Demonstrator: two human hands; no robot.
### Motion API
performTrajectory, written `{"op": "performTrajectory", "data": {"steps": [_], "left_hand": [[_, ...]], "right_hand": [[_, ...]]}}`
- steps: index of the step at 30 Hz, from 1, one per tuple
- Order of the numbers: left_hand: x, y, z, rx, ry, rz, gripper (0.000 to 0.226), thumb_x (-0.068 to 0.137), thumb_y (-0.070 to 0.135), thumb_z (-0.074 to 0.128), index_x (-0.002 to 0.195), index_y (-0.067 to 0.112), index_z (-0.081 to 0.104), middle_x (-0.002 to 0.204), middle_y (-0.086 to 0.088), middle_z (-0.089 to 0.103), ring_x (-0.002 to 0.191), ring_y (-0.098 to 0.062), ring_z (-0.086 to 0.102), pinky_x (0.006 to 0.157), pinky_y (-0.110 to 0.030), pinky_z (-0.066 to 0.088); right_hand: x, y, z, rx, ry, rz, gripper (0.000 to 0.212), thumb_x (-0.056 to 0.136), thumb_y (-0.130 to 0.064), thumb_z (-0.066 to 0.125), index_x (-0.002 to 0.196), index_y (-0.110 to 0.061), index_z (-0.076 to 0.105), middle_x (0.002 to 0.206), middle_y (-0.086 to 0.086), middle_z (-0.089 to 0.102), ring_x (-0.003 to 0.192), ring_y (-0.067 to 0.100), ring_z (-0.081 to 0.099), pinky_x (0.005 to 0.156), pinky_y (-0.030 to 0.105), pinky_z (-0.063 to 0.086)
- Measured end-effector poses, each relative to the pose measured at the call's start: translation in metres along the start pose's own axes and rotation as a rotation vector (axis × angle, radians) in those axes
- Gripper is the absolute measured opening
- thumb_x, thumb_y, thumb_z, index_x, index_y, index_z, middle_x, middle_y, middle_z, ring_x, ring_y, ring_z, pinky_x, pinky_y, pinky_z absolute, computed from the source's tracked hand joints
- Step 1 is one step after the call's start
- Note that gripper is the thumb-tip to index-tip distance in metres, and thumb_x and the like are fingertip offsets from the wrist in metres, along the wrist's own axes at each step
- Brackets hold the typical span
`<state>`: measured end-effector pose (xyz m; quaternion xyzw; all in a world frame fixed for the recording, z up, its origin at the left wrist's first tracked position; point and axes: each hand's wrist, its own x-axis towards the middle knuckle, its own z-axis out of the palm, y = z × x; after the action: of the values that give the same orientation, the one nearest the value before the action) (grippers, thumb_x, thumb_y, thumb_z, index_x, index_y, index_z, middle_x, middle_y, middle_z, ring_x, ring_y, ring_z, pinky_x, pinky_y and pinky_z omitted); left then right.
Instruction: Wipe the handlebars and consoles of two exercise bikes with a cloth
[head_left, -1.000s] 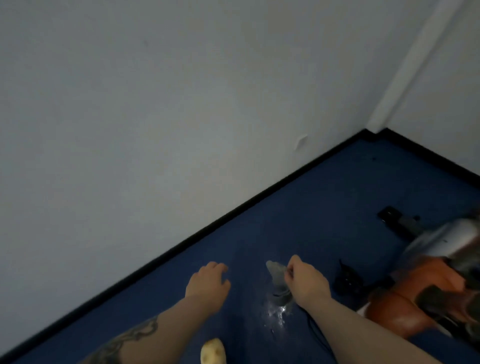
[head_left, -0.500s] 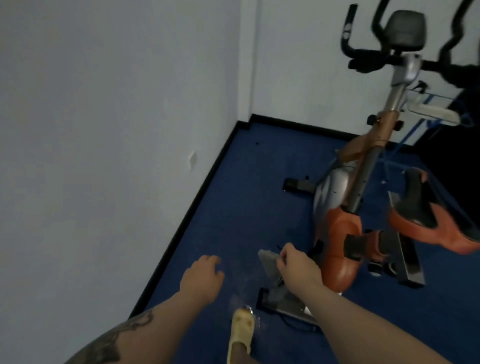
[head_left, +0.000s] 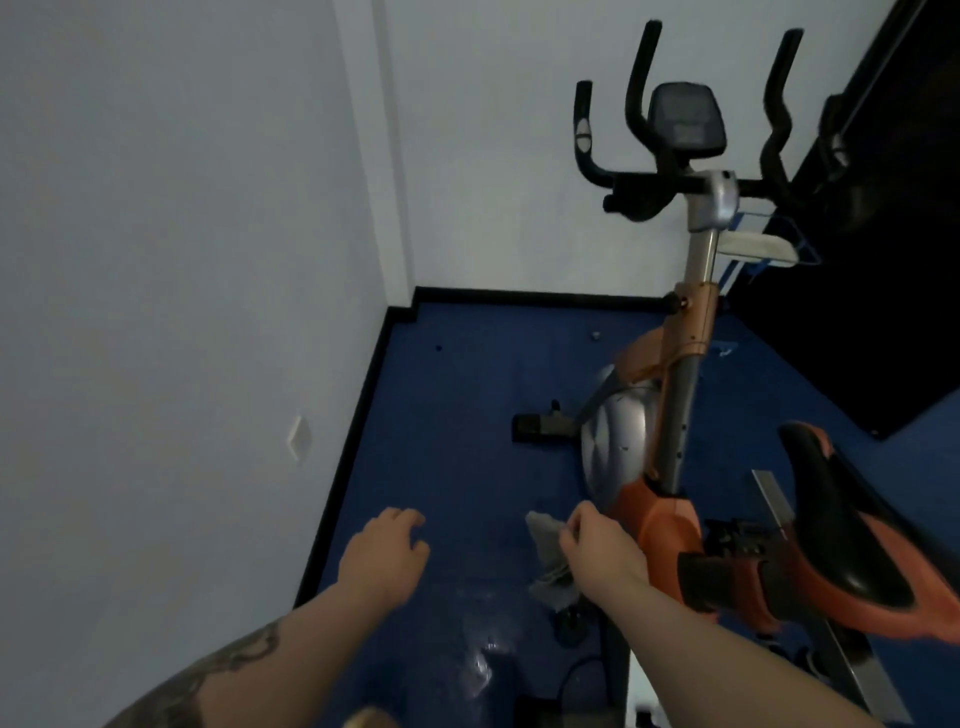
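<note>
Pinching a grey cloth (head_left: 546, 557) between thumb and fingers, my right hand (head_left: 602, 551) holds it low in front of me, just left of the exercise bike (head_left: 670, 467); the cloth looks crumpled and limp, hanging down in folds below my grip. My left hand (head_left: 384, 558) hovers beside it, well apart, fingers loosely curled around nothing, over the blue floor (head_left: 457, 415). The bike stands upright to my right, with an orange frame, a silver flywheel cover and a black and orange saddle (head_left: 852, 525). Its black handlebars (head_left: 639, 156) curve upward in several prongs around a dark console (head_left: 685, 119), high against the pale wall (head_left: 156, 260).
</note>
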<state>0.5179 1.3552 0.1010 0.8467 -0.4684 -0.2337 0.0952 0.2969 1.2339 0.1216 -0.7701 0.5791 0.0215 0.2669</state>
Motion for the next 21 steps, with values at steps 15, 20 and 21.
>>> {"op": "performTrajectory", "data": {"steps": [15, 20, 21], "left_hand": [[0.251, 0.025, -0.096, 0.159, -0.113, 0.432, 0.041, 0.097, 0.031, 0.04, 0.137, 0.024, 0.045, 0.14, 0.003, 0.046, 0.119, -0.017, 0.049, 0.099, -0.033, 0.042], [0.292, 0.064, -0.1, 0.179, -0.177, 0.506, 0.042, 0.098, 0.031, 0.04, 0.138, 0.024, 0.044, 0.141, 0.001, 0.045, 0.12, -0.019, 0.048, 0.099, -0.034, 0.042], [0.298, 0.073, -0.098, 0.172, -0.187, 0.525, 0.041, 0.098, 0.031, 0.04, 0.138, 0.024, 0.045, 0.141, 0.001, 0.045, 0.119, -0.019, 0.048, 0.099, -0.034, 0.042]], "right_hand": [[0.145, -0.089, -0.041, 0.226, 0.246, 0.306, 0.013, 0.097, -0.031, 0.042, 0.088, -0.022, 0.045, 0.09, 0.002, 0.064, 0.083, 0.02, 0.06, 0.071, 0.032, 0.048], [0.17, -0.085, -0.06, 0.265, 0.294, 0.359, 0.016, 0.096, -0.033, 0.043, 0.089, -0.02, 0.048, 0.082, 0.0, 0.062, 0.079, 0.021, 0.061, 0.065, 0.033, 0.047], [0.175, -0.082, -0.064, 0.284, 0.307, 0.373, 0.017, 0.096, -0.034, 0.043, 0.089, -0.019, 0.049, 0.082, 0.001, 0.063, 0.078, 0.021, 0.061, 0.066, 0.035, 0.049]]}}
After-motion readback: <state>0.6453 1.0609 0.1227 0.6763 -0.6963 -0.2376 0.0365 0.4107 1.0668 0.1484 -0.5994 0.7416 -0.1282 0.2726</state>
